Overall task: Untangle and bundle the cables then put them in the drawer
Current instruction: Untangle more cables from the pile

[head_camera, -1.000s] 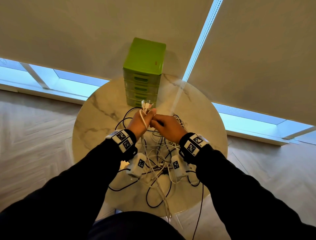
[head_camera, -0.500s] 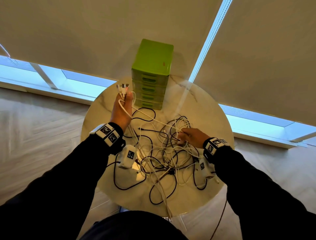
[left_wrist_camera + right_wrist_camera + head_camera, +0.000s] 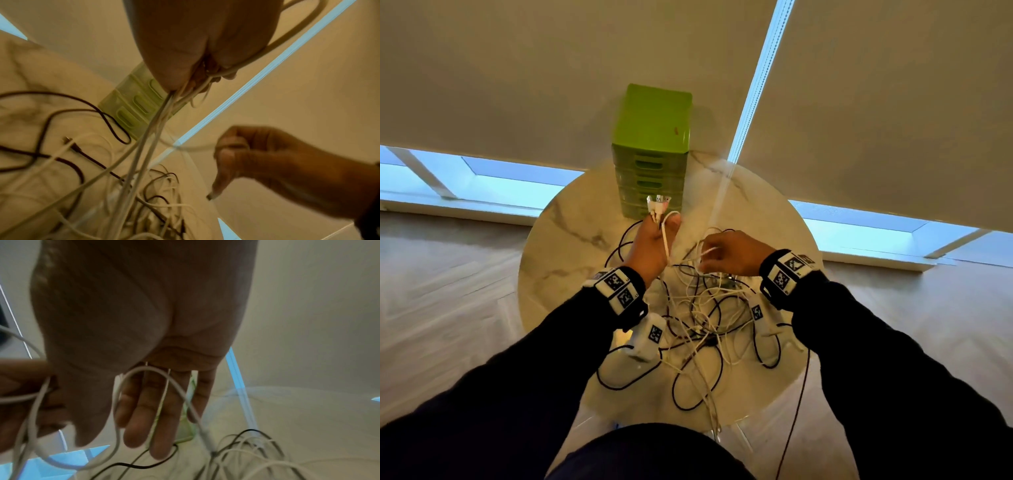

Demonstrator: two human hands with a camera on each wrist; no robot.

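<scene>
From the head view, the left hand [image 3: 654, 245] is fisted round several thin white cables [image 3: 666, 240], plugs poking up before the small green plastic drawer unit [image 3: 650, 154]. The right hand [image 3: 729, 253] pinches a white loop above the black-and-white tangle [image 3: 709, 318] on the round marble-look table [image 3: 558, 253]. I'd feed each length over evenly, keeping the plugs aligned.

The left wrist view shows white strands running taut from the closed fist into the heap.

The right wrist view shows a loop across that hand's fingers [image 3: 144, 410], which look fairly straight here. Pale roller blinds [image 3: 517, 85] hang behind; every drawer looks closed.
</scene>
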